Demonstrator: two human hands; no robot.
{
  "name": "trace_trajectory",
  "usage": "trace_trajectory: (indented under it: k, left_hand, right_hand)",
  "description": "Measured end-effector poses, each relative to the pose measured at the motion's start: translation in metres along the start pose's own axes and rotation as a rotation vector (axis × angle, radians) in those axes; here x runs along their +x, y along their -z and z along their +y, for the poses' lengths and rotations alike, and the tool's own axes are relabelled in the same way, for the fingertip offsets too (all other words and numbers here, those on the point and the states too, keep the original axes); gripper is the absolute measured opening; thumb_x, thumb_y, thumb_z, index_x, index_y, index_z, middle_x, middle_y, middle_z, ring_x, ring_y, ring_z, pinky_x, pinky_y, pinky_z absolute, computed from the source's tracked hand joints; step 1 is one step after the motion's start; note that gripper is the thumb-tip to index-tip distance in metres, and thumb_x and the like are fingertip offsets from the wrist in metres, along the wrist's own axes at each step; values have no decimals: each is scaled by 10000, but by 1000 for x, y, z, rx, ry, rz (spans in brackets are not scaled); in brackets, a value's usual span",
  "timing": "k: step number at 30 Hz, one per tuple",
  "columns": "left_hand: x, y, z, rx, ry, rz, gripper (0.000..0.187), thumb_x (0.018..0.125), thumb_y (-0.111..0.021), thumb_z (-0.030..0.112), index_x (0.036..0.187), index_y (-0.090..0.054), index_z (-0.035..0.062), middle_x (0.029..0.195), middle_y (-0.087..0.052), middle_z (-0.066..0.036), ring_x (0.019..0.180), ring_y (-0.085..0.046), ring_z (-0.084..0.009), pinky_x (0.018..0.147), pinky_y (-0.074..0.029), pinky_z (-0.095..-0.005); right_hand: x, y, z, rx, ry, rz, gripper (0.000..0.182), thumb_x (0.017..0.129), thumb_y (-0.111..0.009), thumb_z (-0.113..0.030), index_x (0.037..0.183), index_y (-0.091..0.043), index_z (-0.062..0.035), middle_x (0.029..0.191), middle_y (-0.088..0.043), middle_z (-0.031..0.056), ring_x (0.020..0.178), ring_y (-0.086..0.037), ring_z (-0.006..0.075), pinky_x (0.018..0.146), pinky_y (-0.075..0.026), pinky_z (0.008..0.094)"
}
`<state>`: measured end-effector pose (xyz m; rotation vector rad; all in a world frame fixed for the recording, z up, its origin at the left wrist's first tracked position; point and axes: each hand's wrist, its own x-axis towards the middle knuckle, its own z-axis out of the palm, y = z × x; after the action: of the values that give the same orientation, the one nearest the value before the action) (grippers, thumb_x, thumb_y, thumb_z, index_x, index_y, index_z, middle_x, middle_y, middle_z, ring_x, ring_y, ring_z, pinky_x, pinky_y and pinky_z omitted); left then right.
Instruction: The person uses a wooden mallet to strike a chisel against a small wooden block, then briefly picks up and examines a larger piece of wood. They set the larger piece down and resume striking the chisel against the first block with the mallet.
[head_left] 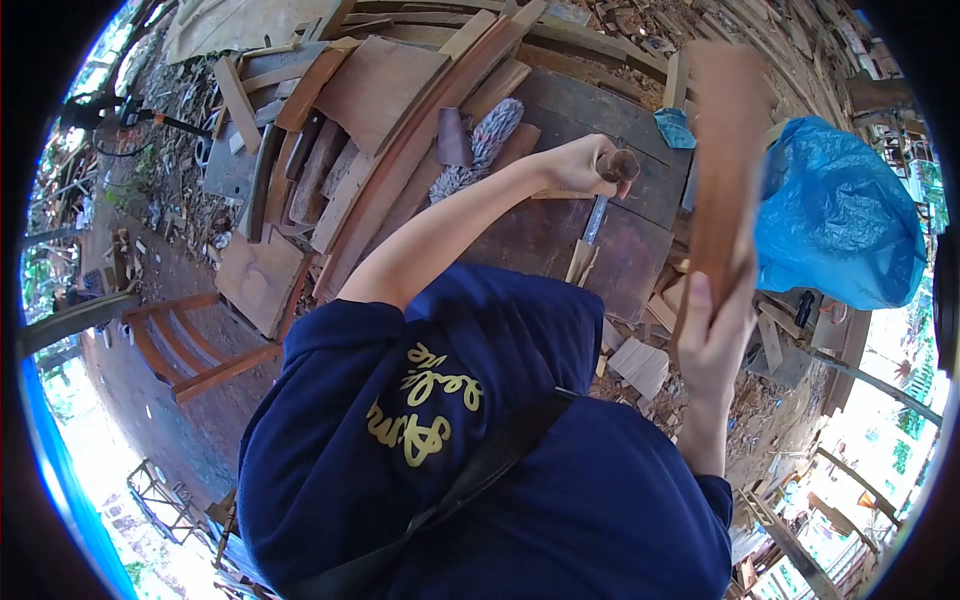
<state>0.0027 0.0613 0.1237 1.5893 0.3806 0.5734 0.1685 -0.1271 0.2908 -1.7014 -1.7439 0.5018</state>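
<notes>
My left hand (592,165) is wrapped round the wooden handle of a chisel (597,218). The chisel's metal blade points down to a narrow strip of wood (580,263) on the dark wooden worktop (635,250). To the right, my right hand (715,325) grips the lower end of a wooden mallet (730,150), a thick block held up above the worktop. The mallet's upper end is smeared by motion. Whether the blade tip touches the strip cannot be made out.
A blue plastic bag (840,215) bulges at the right. Gloves (480,145) lie beyond my left forearm, beside long boards (420,120) and stacked offcuts. A wooden chair frame (200,345) lies on the ground at left. Wood scraps (638,367) lie close to my body.
</notes>
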Motion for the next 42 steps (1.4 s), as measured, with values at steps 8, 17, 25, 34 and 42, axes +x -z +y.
trace_trajectory:
  k: [8, 17, 25, 34, 42]
  left_hand:
    - [6, -13, -22, -136, -155, 151, 107, 695, -657, 63, 791, -680, 21, 769, -669, -19, 769, -602, -105, 738, -477, -281]
    - [1, -7, -9, 17, -49, 46, 104, 716, -621, 87, 773, -679, 21, 720, -629, -3, 689, -550, -79, 647, -452, -255]
    - [0, -8, -3, -7, -66, 36, 82, 713, -626, 74, 756, -673, 22, 716, -626, -14, 691, -552, -94, 657, -450, -265]
    - [9, -15, -19, -43, -139, 149, 87, 712, -637, 79, 760, -667, 13, 719, -626, -14, 697, -562, -96, 667, -454, -267]
    - [2, -13, -9, 39, 1, 34, 85, 731, -659, 88, 780, -658, 19, 746, -635, -2, 722, -574, -91, 685, -460, -267]
  right_hand:
    - [-1, -27, 28, -246, 82, -175, 508, 975, -524, -180, 1422, -359, -3, 1134, -618, 309, 945, -639, 486, 784, -525, 495]
    - [-8, -14, 22, -63, 233, 232, 550, 970, -532, -170, 1428, -316, 45, 1112, -613, 330, 1051, -621, 464, 874, -479, 490]
    - [3, -5, 11, -132, 18, -98, 521, 963, -555, -174, 1417, -379, 11, 1033, -632, 319, 891, -654, 463, 723, -521, 451]
    - [2, -26, 33, -227, 8, -152, 493, 970, -552, -226, 1377, -396, 5, 884, -639, 306, 727, -650, 445, 617, -497, 482]
    - [-8, -12, 22, -61, 143, 172, 496, 980, -537, -212, 1360, -389, 70, 972, -662, 259, 850, -679, 350, 738, -520, 430]
